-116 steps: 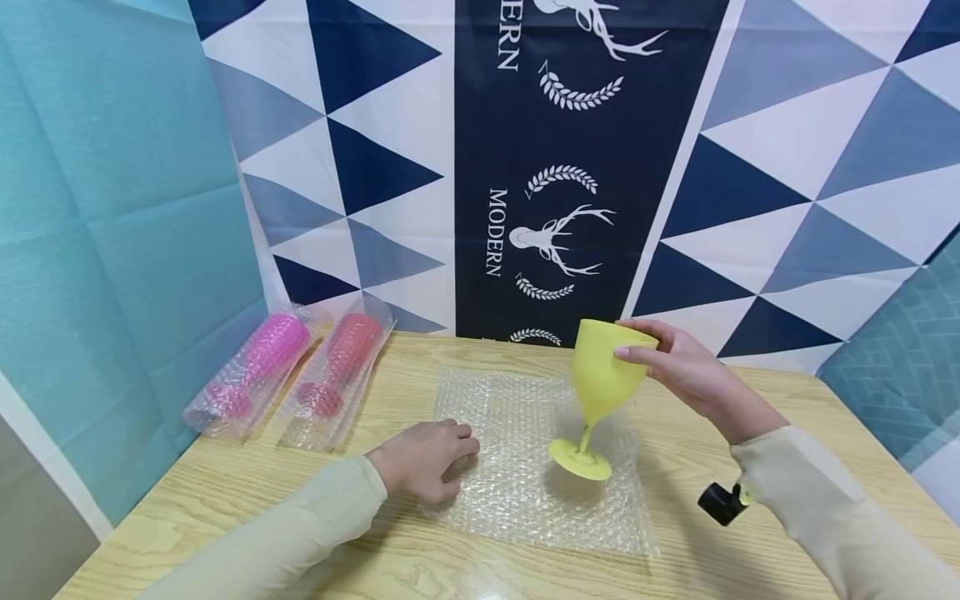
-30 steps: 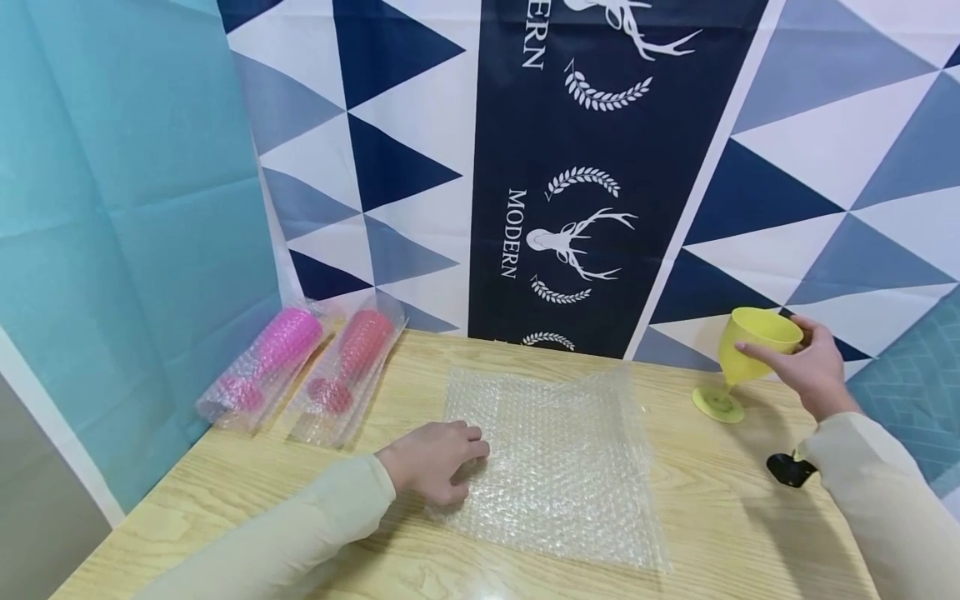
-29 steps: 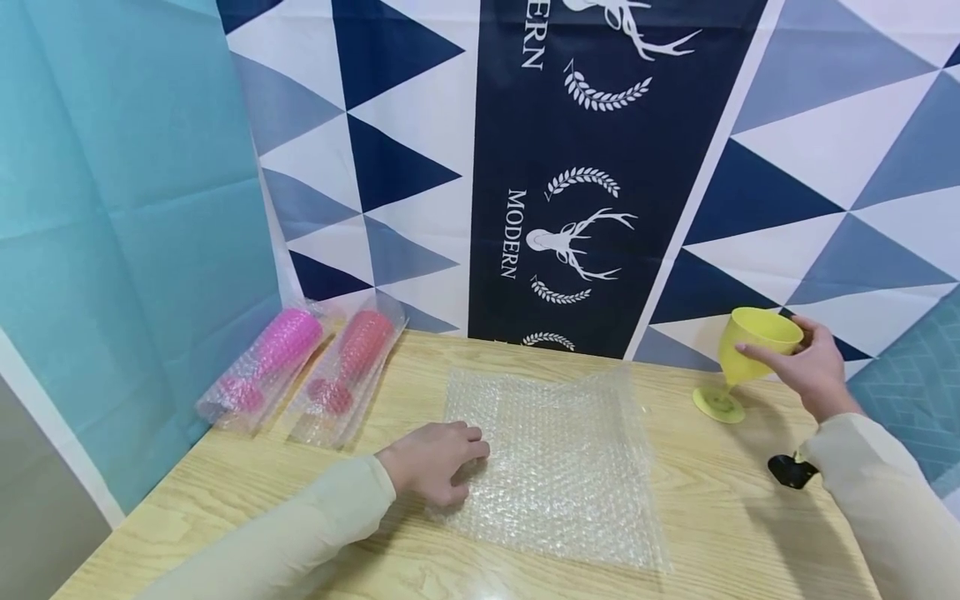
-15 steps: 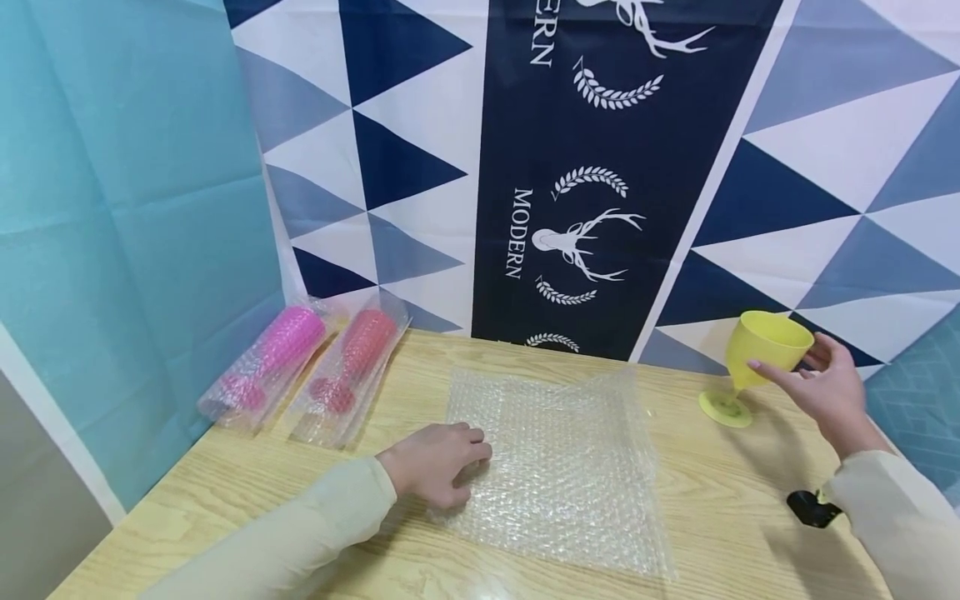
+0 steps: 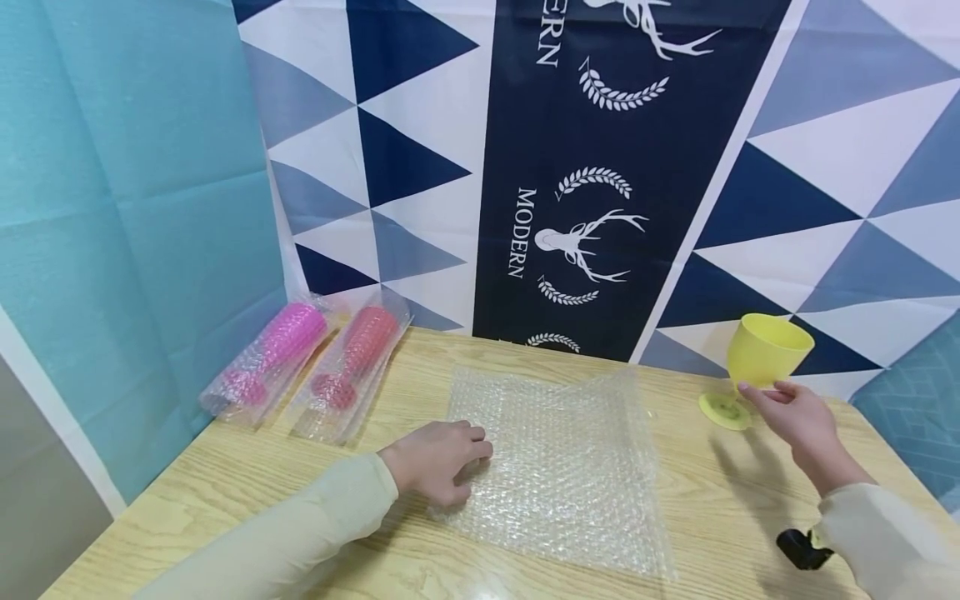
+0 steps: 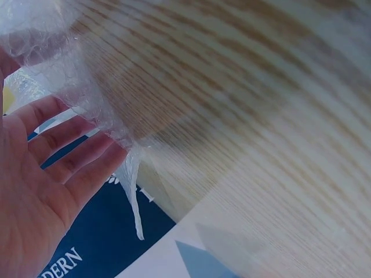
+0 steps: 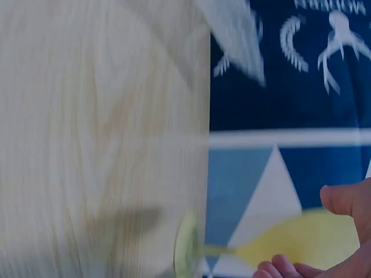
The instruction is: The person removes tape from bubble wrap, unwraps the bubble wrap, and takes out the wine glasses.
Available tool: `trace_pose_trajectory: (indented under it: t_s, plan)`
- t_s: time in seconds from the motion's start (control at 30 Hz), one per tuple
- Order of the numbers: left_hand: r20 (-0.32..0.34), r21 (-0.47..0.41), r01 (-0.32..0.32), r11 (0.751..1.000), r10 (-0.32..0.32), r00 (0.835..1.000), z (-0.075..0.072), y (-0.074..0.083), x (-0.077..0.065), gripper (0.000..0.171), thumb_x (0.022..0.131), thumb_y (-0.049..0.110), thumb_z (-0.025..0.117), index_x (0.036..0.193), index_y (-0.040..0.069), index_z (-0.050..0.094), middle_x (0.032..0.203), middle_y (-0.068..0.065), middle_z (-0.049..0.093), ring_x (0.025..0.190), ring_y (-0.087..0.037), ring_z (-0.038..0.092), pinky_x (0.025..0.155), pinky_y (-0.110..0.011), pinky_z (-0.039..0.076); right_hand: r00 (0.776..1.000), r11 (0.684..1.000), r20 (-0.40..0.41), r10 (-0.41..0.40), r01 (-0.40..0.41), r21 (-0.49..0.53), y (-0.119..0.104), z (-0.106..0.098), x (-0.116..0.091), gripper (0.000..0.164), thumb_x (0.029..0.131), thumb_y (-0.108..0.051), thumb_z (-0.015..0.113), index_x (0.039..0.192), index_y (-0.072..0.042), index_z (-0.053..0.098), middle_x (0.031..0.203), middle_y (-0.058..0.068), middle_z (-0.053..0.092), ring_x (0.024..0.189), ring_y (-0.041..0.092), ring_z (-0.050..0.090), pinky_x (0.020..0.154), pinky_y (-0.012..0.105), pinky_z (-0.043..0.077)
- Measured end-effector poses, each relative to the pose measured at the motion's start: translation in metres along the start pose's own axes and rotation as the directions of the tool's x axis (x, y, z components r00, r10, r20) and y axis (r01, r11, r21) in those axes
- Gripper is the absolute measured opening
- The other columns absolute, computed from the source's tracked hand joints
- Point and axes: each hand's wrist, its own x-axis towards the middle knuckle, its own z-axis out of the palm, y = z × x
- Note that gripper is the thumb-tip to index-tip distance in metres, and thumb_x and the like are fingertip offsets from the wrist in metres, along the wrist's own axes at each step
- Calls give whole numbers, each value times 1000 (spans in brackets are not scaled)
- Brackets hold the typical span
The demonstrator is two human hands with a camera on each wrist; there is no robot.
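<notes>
A yellow goblet (image 5: 768,346) stands upright on its round foot at the right back of the table, near the patterned wall cloth. My right hand (image 5: 802,421) is just in front of its bowl, thumb and fingers apart; in the right wrist view, fingertips (image 7: 281,265) overlap the blurred bowl. A sheet of bubble wrap (image 5: 558,467) lies flat in the middle of the table. My left hand (image 5: 438,462) rests on its left edge. Seen from the left wrist, those fingers (image 6: 87,171) are extended, their tips right at the wrap's edge.
Two goblets wrapped in bubble wrap, one pink (image 5: 288,337) and one red (image 5: 367,342), lie side by side at the back left. A black wrist camera (image 5: 802,550) hangs at the right sleeve. Patterned cloth (image 5: 412,150) closes the table's far side.
My right hand carried the yellow goblet from over the bubble wrap to the right back, then let go and drew down toward the front. My left hand stayed on the wrap.
</notes>
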Motion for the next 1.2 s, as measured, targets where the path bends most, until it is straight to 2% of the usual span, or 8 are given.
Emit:
trace_pose_trajectory:
  t_s: [0.2,0.37,0.43,0.53,0.67,0.83,1.03,1.2]
  plan:
    - [-11,-1,-2,1000,2,1000,1,0,0,31,77,31,71,104,19,62,82,10,49,72,-4,39,59,-16,35,993,996,82,-82,84,-24,-26,24,-20,84,100,-48,41,146,19,21,143,39,37,128,51,43,85,33,52]
    - [-6,7,-2,1000,2,1000,0,0,0,31,77,32,71,104,20,61,81,11,48,72,-4,39,59,-15,35,975,978,100,-197,203,-53,-45,47,-38,76,99,-45,49,143,15,33,136,35,49,122,47,51,71,11,44]
    - [-2,4,1,1000,-1,1000,-1,0,0,32,77,32,71,104,20,61,82,11,49,72,-4,39,60,-15,35,966,969,113,-232,239,-54,-51,55,-46,73,98,-42,52,141,14,36,133,34,51,120,45,53,71,11,45]
    - [5,-16,7,1000,-7,1000,-1,0,1,32,76,32,72,105,20,62,83,10,50,72,-4,40,59,-16,36,948,951,114,-296,304,-62,-58,67,-56,67,97,-36,58,137,14,41,128,32,56,116,42,58,78,21,54]
    - [7,-34,15,999,-15,1000,0,-1,0,34,76,33,72,106,20,62,85,10,52,74,-3,42,60,-16,37,905,903,67,-421,425,-65,-63,84,-70,54,92,-24,67,129,12,51,114,27,64,101,32,66,84,37,58]
    - [2,-51,20,998,-20,1000,2,-1,-1,36,77,33,71,109,20,63,88,9,55,76,-4,44,61,-15,38,847,850,88,-524,526,-5,-63,101,-84,44,87,-15,72,120,10,58,101,16,68,87,7,64,79,29,59]
    - [-10,-80,17,997,-18,1000,2,-2,-2,36,77,32,72,109,20,63,91,7,57,77,-5,43,66,-17,40,787,794,181,-589,606,-50,-56,111,-91,39,85,-17,74,114,5,62,103,12,69,90,21,66,77,29,58]
    - [-6,-102,24,994,-25,1000,1,-2,-3,37,77,32,73,111,19,63,94,6,59,79,-5,44,69,-18,43,718,706,194,-668,695,-136,-49,116,-93,33,82,-16,76,109,-2,65,103,8,69,89,23,64,74,28,56]
